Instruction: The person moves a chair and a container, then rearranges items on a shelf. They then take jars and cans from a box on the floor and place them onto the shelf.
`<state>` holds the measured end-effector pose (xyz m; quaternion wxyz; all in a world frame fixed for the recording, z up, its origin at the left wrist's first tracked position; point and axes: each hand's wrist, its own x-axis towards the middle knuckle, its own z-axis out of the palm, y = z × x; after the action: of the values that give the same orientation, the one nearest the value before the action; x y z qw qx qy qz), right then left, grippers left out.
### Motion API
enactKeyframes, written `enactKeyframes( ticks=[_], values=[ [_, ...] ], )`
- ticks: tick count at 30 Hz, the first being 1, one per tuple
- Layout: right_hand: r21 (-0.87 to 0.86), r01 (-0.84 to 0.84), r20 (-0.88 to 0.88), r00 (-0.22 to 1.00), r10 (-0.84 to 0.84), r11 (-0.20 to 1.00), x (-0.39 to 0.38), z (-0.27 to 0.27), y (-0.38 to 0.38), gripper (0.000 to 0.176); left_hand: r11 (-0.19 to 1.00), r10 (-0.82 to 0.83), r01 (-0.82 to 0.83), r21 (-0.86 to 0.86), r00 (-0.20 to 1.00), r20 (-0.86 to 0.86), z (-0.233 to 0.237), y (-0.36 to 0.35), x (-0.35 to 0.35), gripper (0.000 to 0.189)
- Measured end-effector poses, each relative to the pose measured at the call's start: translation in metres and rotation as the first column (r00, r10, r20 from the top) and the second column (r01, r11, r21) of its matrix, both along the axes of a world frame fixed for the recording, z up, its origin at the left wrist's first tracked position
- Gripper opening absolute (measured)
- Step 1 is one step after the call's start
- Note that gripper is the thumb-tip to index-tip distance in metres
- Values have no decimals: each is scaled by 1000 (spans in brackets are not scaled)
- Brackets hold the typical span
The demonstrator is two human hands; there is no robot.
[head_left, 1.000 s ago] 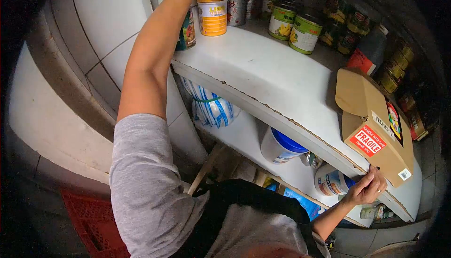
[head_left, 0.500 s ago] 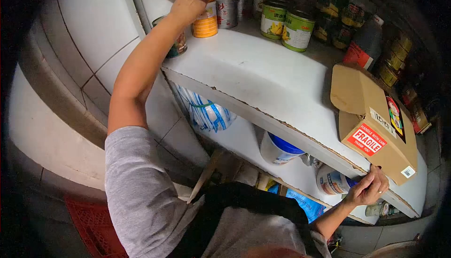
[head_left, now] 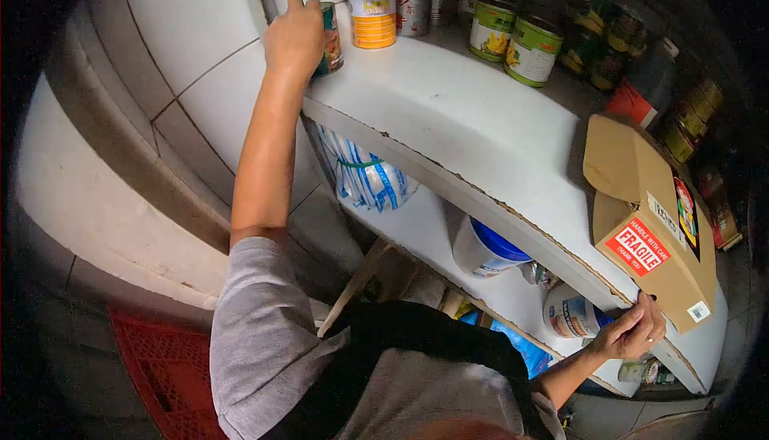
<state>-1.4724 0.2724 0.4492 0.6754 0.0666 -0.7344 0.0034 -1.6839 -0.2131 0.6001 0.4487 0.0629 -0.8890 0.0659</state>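
My left hand (head_left: 295,38) is at the left end of the upper shelf (head_left: 448,128), its fingers wrapped round the side of a dark green can (head_left: 330,40). The can stands upright at the shelf's edge; part of it is hidden by the hand. Just right of it is an orange and white can (head_left: 373,20) with another orange can on top. My right hand (head_left: 636,329) grips the front edge of the upper shelf, below a cardboard box (head_left: 641,224) with a red fragile label.
Green cans (head_left: 533,52), silver cans (head_left: 413,11) and a dark bottle (head_left: 647,84) stand farther back. The lower shelf (head_left: 432,240) holds a wrapped bundle (head_left: 364,176) and a blue-lidded tub (head_left: 485,249). A red crate (head_left: 164,368) is at lower left.
My left hand has come down and left from the orange cans to the dark green can and closed round it. The view has shifted slightly. My right hand stays on the shelf edge.
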Motion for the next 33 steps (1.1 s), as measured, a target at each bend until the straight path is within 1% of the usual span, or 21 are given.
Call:
enactKeyframes(
  ticks=[1,4,6,8,10,12,13,14,16,18,20,21,22,24,25,26,28,29,30,32,33],
  values=[
    [-3,12,-2,1000,-12,1000,0,1,-1,16,1000,13,-14,3,998,54,-4,1,-7,37],
    [-11,24,17,1000,-24,1000,2,0,-3,16,999,-33,33,9,997,65,-7,3,-30,44],
    [-47,-7,14,1000,7,999,2,0,-3,15,997,-73,74,-21,996,54,-7,5,-36,45],
    [-57,-2,12,1000,3,998,2,0,-3,15,995,-89,86,56,995,48,-7,5,-35,45],
    [-69,11,25,1000,-9,998,2,-1,-3,15,987,-155,154,45,988,7,-6,13,-29,45],
    [-78,24,18,1000,-22,997,0,-3,-3,16,939,-345,345,-10,938,27,-1,31,-18,41],
    [-89,31,20,999,-30,996,0,-2,-5,16,889,-453,452,-76,892,1,-3,46,-17,38],
    [-95,34,21,999,-32,995,0,0,-7,17,889,-454,453,-68,891,-1,-5,61,-20,38],
    [-96,40,29,999,-37,995,2,0,-8,17,897,-411,421,-135,907,94,-7,85,-30,33],
    [-76,-3,25,1000,5,997,1,1,-5,17,897,-388,402,-187,916,108,-12,90,-44,31],
    [-61,21,31,999,-20,998,2,1,-2,18,800,-442,476,-366,879,178,-12,86,-53,30],
    [-50,9,23,1000,-8,999,1,1,-2,18,781,-501,517,-350,853,143,-9,81,-55,26],
    [-40,-3,19,1000,4,999,1,0,-2,19,774,-511,525,-354,848,142,-1,81,-52,26],
    [-54,-6,10,1000,6,999,0,-1,-2,20,792,-589,583,-182,808,24,17,79,-43,23],
    [-64,-22,2,1000,22,998,-1,-1,-2,20,774,-630,621,-123,775,-50,23,86,-39,25],
    [-62,-24,1,1000,24,998,-2,-2,-2,20,776,-628,619,-121,776,-51,27,93,-38,25],
    [-59,-6,-26,1000,4,998,-3,-3,-2,20,658,-752,752,-21,659,33,30,107,-37,25],
    [-56,-10,-25,1000,9,998,-3,-4,-1,20,644,-760,764,51,630,161,30,116,-40,27],
    [-59,-10,-24,1000,8,998,-3,-5,0,20,648,-758,746,152,614,220,33,125,-37,29],
    [-63,-6,-28,1000,4,998,-3,-4,0,20,621,-781,764,175,586,214,33,132,-56,33],
    [-51,1,-21,1000,-2,999,-2,-3,-1,19,422,-906,790,446,345,245,25,136,-67,35]
  ],
)
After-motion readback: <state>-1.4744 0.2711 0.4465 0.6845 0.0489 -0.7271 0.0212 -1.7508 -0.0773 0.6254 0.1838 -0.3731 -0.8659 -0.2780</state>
